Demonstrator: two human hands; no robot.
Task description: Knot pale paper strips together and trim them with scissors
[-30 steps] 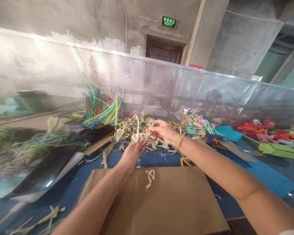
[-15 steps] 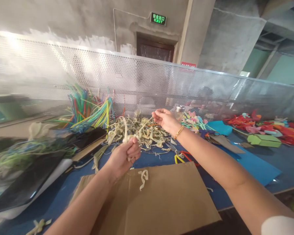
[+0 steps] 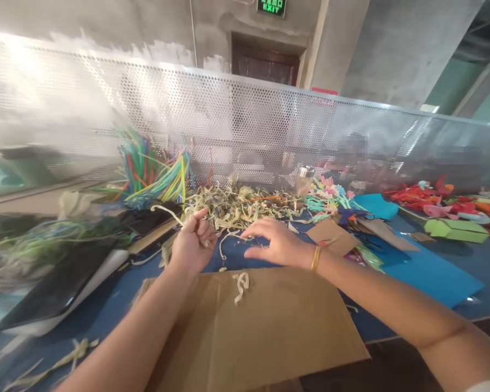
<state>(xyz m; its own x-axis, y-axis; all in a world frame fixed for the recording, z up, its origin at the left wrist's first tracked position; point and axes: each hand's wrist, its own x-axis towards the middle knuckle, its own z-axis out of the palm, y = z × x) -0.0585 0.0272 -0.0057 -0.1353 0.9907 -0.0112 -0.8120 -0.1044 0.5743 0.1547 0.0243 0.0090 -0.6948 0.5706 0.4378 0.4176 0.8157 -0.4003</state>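
My left hand point(image 3: 194, 242) is closed around a pale, cream-coloured twisted strip point(image 3: 168, 212), whose thin end sticks out to the left past the thumb. To its right, my right hand point(image 3: 280, 244) has its thumb and fingers apart with nothing between them, just above the far edge of a brown cardboard sheet point(image 3: 286, 326). A short curled piece of the same pale strip point(image 3: 240, 287) lies on the cardboard. Beyond both hands spreads a tangled heap of dry, pale strips point(image 3: 257, 209).
Bundles of coloured stems point(image 3: 155, 174) stand behind on the left, above a black folder point(image 3: 61, 288). Blue sheets point(image 3: 428, 275), a light green folded piece point(image 3: 455, 230), red pieces point(image 3: 424, 198) and small pastel flowers point(image 3: 329, 193) lie on the right. A perforated metal panel point(image 3: 212, 114) closes off the back.
My right hand has come down and nearer from the heap's far side, its fingers opening. My left hand has shifted slightly left, and its strip now points left instead of up. The view has tilted down.
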